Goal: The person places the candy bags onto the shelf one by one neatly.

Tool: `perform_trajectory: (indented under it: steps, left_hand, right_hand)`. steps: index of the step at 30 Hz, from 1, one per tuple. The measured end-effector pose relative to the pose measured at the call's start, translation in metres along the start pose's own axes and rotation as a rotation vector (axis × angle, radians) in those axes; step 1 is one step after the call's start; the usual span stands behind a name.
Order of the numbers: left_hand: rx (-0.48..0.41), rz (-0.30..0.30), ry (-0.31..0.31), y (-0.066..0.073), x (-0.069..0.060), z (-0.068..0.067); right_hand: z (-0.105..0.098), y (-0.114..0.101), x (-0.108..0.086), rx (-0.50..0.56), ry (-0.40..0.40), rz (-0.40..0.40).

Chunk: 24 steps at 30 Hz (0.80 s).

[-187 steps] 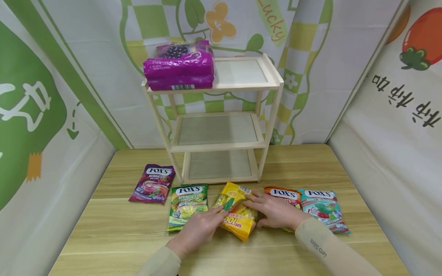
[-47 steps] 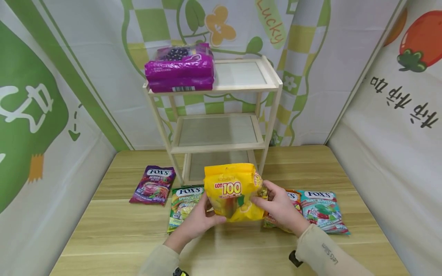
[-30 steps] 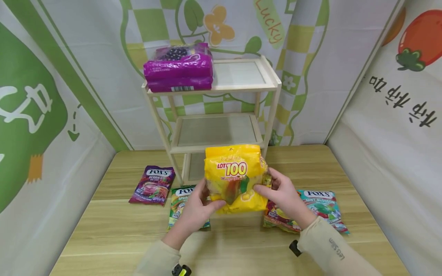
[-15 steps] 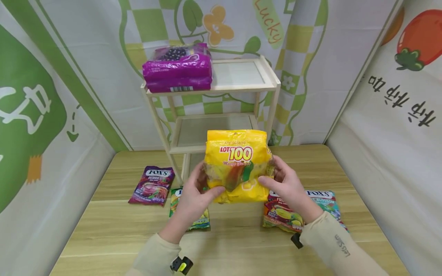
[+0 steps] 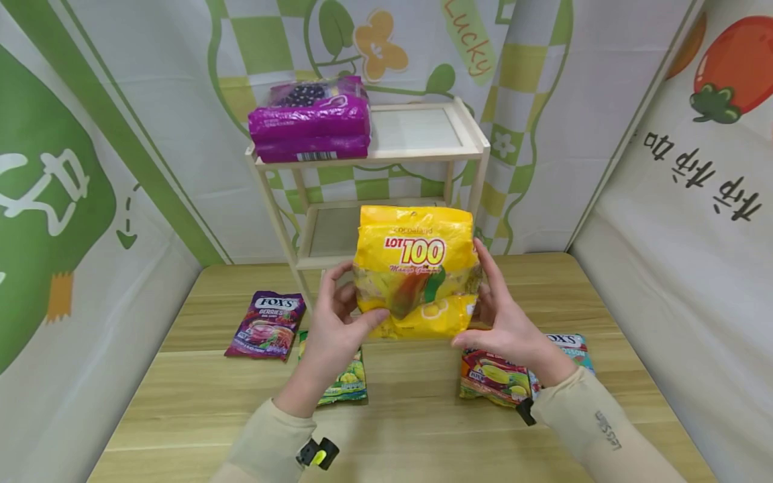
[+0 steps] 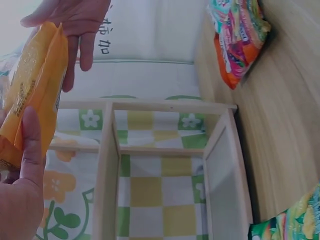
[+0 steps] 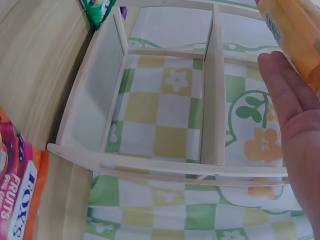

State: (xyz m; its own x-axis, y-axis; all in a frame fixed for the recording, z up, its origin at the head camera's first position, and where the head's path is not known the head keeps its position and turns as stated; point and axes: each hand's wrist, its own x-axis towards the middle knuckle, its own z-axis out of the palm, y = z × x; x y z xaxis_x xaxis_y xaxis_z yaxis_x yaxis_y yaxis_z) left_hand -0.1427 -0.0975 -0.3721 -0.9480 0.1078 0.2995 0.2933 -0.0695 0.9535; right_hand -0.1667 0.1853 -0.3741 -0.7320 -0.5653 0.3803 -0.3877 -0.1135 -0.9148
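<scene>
In the head view a yellow LOT 100 mango gummy bag (image 5: 417, 272) hangs upright in the air before the shelf. My left hand (image 5: 329, 329) grips its lower left side, thumb on the front. At its right side is my right hand (image 5: 513, 329), fingers extended along the edge and thumb at the bottom corner. The left wrist view shows the bag (image 6: 37, 85) edge-on, pinched by the left hand (image 6: 30, 170). In the right wrist view straight fingers of the right hand (image 7: 295, 110) lie against the bag (image 7: 295, 35).
A three-tier wooden shelf (image 5: 368, 159) stands behind, with purple bags (image 5: 311, 127) at its top left. On the table (image 5: 199, 402) lie a purple Berries bag (image 5: 266, 325), a green bag (image 5: 350, 382), a red Fruits bag (image 5: 495, 376) and a teal bag (image 5: 574, 349).
The yellow bag has been picked up from the table and raised upright before the shelf. Over the last half second it rose further, and my right-hand thumb moved from its front to its bottom corner.
</scene>
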Motion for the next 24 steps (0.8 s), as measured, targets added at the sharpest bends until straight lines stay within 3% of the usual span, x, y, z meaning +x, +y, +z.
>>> perform_trajectory:
  steps: [6, 10, 14, 19, 24]
  left_hand:
    - [0.016, 0.013, 0.029, 0.007, 0.003, 0.002]
    - [-0.004, 0.019, 0.030, 0.011, 0.005, 0.004]
    - [-0.017, 0.053, 0.046, 0.017, 0.010, 0.006]
    - [-0.027, 0.094, 0.054, 0.024, 0.016, 0.008]
    - [-0.003, 0.135, 0.051, 0.033, 0.021, 0.010]
  right_hand:
    - [0.000, -0.003, 0.003, -0.119, -0.027, -0.016]
    - [0.001, -0.007, 0.004, -0.269, 0.039, -0.046]
    - [0.002, -0.011, 0.007, -0.383, 0.125, -0.136]
    - [0.001, -0.016, 0.011, -0.439, 0.193, -0.248]
    - [-0.002, -0.022, 0.016, -0.409, 0.200, -0.304]
